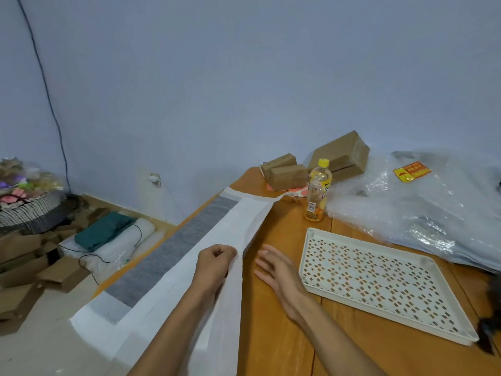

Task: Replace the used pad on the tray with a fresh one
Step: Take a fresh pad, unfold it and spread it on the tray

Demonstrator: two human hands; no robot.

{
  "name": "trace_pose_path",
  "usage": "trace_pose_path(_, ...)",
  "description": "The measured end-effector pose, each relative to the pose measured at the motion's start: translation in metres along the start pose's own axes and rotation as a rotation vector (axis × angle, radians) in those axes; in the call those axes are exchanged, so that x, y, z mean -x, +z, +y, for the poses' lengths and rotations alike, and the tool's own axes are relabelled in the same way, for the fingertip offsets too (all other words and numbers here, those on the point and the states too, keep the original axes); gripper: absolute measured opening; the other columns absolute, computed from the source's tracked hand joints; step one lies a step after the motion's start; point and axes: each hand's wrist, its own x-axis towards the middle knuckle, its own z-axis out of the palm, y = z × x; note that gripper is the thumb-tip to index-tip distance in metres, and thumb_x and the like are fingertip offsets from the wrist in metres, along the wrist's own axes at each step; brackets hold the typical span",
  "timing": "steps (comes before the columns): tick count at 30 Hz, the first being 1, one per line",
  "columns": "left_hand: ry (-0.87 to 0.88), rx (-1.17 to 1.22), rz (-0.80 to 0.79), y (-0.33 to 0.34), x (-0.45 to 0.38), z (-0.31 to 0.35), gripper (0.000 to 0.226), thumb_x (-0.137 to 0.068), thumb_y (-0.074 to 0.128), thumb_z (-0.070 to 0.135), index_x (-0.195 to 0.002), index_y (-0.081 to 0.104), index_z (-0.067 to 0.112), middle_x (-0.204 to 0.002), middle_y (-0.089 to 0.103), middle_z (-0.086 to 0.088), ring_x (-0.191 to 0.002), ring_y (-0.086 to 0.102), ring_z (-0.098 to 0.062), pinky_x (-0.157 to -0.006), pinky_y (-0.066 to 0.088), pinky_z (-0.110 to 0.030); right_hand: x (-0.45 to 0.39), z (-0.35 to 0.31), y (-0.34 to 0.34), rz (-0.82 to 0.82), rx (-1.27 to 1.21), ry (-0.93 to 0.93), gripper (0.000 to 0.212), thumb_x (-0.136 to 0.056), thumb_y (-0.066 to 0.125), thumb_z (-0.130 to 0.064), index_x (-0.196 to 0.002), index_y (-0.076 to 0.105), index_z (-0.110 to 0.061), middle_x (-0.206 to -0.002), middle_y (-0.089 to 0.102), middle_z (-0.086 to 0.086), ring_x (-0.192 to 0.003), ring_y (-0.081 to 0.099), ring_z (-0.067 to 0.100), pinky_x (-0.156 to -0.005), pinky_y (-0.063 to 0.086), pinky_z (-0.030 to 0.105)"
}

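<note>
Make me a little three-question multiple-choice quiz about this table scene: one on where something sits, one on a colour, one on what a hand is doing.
1. Where does the clear plastic drink bottle stand?
A. On the cream perforated plastic tray
B. On the wooden table, beyond the tray's far corner
C. On the floor

2. What colour is the bottle's cap?
A. Yellow
B. Blue
C. Red

3. What is the left hand doing?
A. Lying flat on the tray
B. Holding the bottle
C. Gripping a fold of the white and grey pad

Answers:
1 B: the bottle stands upright on the wooden table, past the cream perforated plastic tray.
2 A: the cap is plainly yellow.
3 C: its fingers curl round the pad's raised fold, while the right hand is open beside it.
</note>
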Motion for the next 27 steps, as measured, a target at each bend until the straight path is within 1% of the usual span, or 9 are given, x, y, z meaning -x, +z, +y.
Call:
trace_pose_path(4,-0.055,0.063,0.016,-0.021,-0.004,0.005,0.016,-0.094,0.061,0.018,-0.089,0.067,0.004,-0.085,0.062,-0.013,-0.073,0.058,-0.020,-0.060,0.049,-0.028,-0.021,0.006,0.035,-0.080,0.239,-0.034,0.049,-0.101,0.050,-0.028,-0.149,0.040,-0.022,-0.151,0.043,-0.002,-0.133,0.045,0.014,-0.115,0.036,0.035)
trace_pose_path(9,-0.125,0.128,0.043,-0.048,-0.013,0.006,0.018,-0.094,0.059,0.014,-0.089,0.067,-0.001,-0.073,0.066,-0.018,-0.052,0.061,-0.022,-0.040,0.047,-0.022,-0.032,0.015,0.073,-0.107,0.475,-0.169,0.049,-0.102,0.046,-0.029,-0.150,0.037,-0.021,-0.154,0.038,-0.006,-0.142,0.034,0.012,-0.115,0.029,0.027)
trace_pose_path(12,-0.137,-0.005,0.086,-0.068,-0.020,0.006,0.023,-0.096,0.055,0.022,-0.093,0.067,0.004,-0.082,0.064,-0.012,-0.061,0.057,-0.018,-0.048,0.044,-0.025,-0.035,0.029,0.080,-0.069,0.696,-0.268,0.046,-0.103,0.042,-0.034,-0.149,0.039,-0.025,-0.157,0.033,-0.010,-0.145,0.027,0.009,-0.119,0.024,0.028)
trace_pose_path(15,-0.169,-0.040,-0.028,-0.091,-0.029,0.006,0.024,-0.093,0.054,0.038,-0.075,0.060,0.023,-0.076,0.057,0.001,-0.067,0.049,-0.013,-0.060,0.034,-0.026,-0.033,0.040,0.079,-0.065,0.869,-0.350,0.046,-0.105,0.036,-0.034,-0.150,0.037,-0.025,-0.159,0.027,-0.011,-0.147,0.021,0.007,-0.119,0.017,0.025)
trace_pose_path(17,-0.184,-0.028,-0.072,-0.104,-0.035,0.004,0.029,-0.092,0.056,0.039,-0.070,0.054,0.021,-0.072,0.050,0.002,-0.065,0.045,-0.013,-0.063,0.034,-0.026,-0.031,0.044,0.079,-0.077,0.987,-0.417,0.046,-0.106,0.034,-0.034,-0.150,0.037,-0.024,-0.160,0.027,-0.008,-0.147,0.021,0.008,-0.120,0.017,0.025)
trace_pose_path(20,-0.141,-0.265,-0.094,-0.119,-0.035,0.001,0.025,-0.100,0.045,0.032,-0.090,0.056,0.013,-0.090,0.053,-0.005,-0.081,0.050,-0.019,-0.065,0.035,-0.026,-0.025,0.047,0.080,-0.105,1.174,-0.538,0.044,-0.106,0.033,-0.032,-0.147,0.039,-0.019,-0.157,0.033,-0.002,-0.145,0.027,0.014,-0.121,0.021,0.031)
trace_pose_path(22,-0.092,-0.408,-0.085,-0.127,-0.032,0.001,0.027,-0.098,0.048,0.033,-0.099,0.065,0.013,-0.098,0.059,-0.002,-0.091,0.055,-0.020,-0.072,0.039,-0.028,-0.018,0.051,0.080,-0.112,1.265,-0.668,0.039,-0.105,0.034,-0.029,-0.139,0.048,-0.015,-0.147,0.044,0.003,-0.137,0.039,0.017,-0.118,0.029,0.035)
trace_pose_path(24,-0.071,-0.441,-0.041,-0.134,-0.030,0.001,0.022,-0.094,0.057,0.033,-0.098,0.070,0.017,-0.102,0.065,0.002,-0.097,0.060,-0.018,-0.076,0.042,-0.028,-0.012,0.056,0.081,-0.125,1.315,-0.756,0.036,-0.103,0.034,-0.029,-0.130,0.054,-0.015,-0.137,0.053,0.003,-0.127,0.047,0.018,-0.114,0.035,0.036)
trace_pose_path(27,-0.076,-0.436,-0.018,-0.143,-0.029,-0.001,0.009,-0.091,0.066,0.026,-0.094,0.070,0.018,-0.092,0.070,-0.005,-0.080,0.060,-0.018,-0.067,0.044,-0.025,-0.003,0.062,0.076,-0.148,1.338,-0.763,0.036,-0.102,0.033,-0.034,-0.125,0.056,-0.018,-0.134,0.054,0.000,-0.126,0.047,0.015,-0.114,0.034,0.036)
